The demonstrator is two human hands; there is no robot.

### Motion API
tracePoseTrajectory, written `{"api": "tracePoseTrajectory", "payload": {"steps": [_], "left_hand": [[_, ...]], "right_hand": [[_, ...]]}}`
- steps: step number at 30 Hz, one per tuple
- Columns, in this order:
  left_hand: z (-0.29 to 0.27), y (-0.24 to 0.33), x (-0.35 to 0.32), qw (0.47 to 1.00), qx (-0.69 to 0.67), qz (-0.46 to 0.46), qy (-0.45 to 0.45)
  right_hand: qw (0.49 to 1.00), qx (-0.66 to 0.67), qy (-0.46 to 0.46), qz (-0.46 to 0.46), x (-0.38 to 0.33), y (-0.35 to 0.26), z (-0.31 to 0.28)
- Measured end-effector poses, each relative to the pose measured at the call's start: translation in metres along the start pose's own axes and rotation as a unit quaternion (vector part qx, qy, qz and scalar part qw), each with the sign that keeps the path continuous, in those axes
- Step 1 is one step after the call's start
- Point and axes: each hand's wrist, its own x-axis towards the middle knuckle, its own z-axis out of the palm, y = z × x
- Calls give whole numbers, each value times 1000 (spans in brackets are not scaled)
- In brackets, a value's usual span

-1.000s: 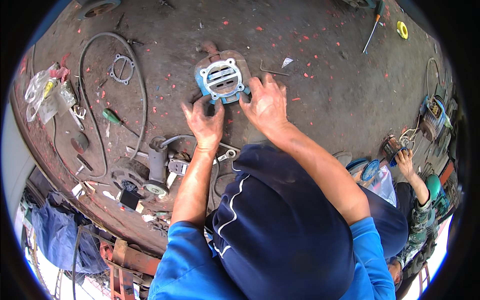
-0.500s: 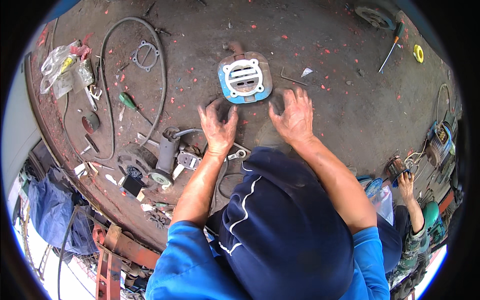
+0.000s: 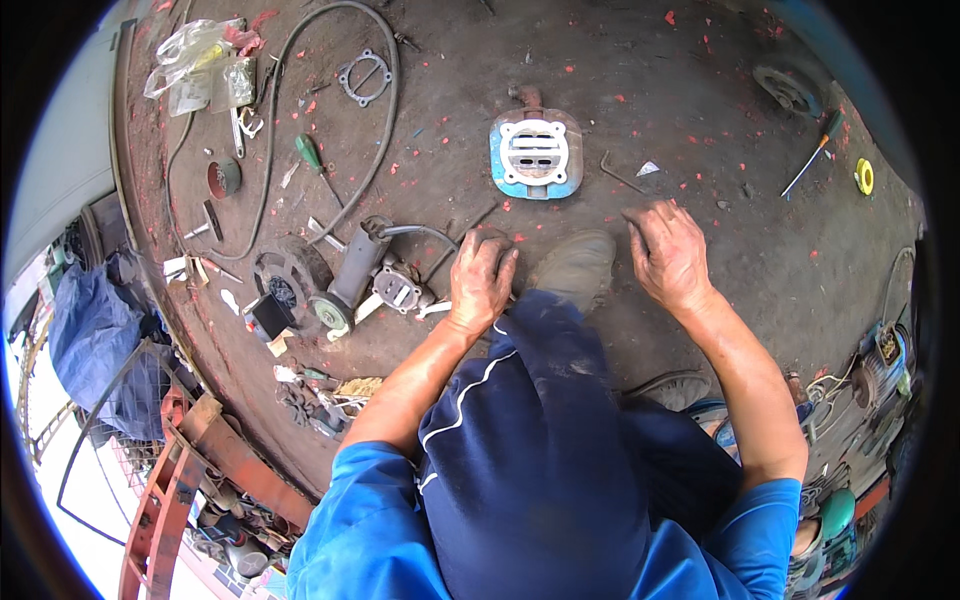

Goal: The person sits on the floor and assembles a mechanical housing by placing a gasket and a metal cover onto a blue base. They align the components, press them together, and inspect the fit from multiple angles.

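Change of state: both hands, which I saw at the near edge of the blue-edged plate [image 3: 504,178] a second ago, are now clear of it. That plate lies on the floor [image 3: 455,150], ahead of the hands, with a pale four-lobed ring [image 3: 533,152] flat on top. I judge that handling is at a pause, since nothing steadies either piece.

Grip, left hand [image 3: 482,278]: fingers curled, thumb apart, nothing visibly held. A thin dark rod [image 3: 478,222] lies near its knuckles. Grip, right hand [image 3: 670,255]: fingers bent and apart, nothing visibly held. A hex key [image 3: 625,179] lies ahead of it, beside the plate.

Obstruction: the shoe [image 3: 577,265] stands between the hands, on the plate's near side (I cannot gauge true spacing through this lens). Left side: an angle grinder [image 3: 360,262] rests near a ported metal piece [image 3: 398,290]; farther off, a cable [image 3: 395,100] loops around a green-handled screwdriver [image 3: 309,150] and a flat gasket [image 3: 365,77].
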Motion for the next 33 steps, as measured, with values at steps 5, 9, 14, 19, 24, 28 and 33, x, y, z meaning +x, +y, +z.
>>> {"api": "tracePoseTrajectory", "payload": {"steps": [5,9,14,19,24,28,33], "left_hand": [[-9,-6,37,998,52,16,11],[-20,16,65,998,59,0,37],[-19,22,25,995,-27,-97,-9],[-16,24,-47,974,-51,-211,59],[-36,28,-100,939,-67,-304,148],[-26,-15,-143,867,-29,-418,271],[-21,-51,-127,810,7,-482,334]], "right_hand": [[1000,21,-5,1,12,10,-25],[999,14,-39,-15,38,10,-33],[989,57,-117,-74,58,-4,-41],[958,82,-243,-126,53,-29,-42],[916,100,-313,-229,70,-84,-33],[888,134,-344,-274,82,-130,-28],[884,153,-361,-255,64,-142,-22]]}}
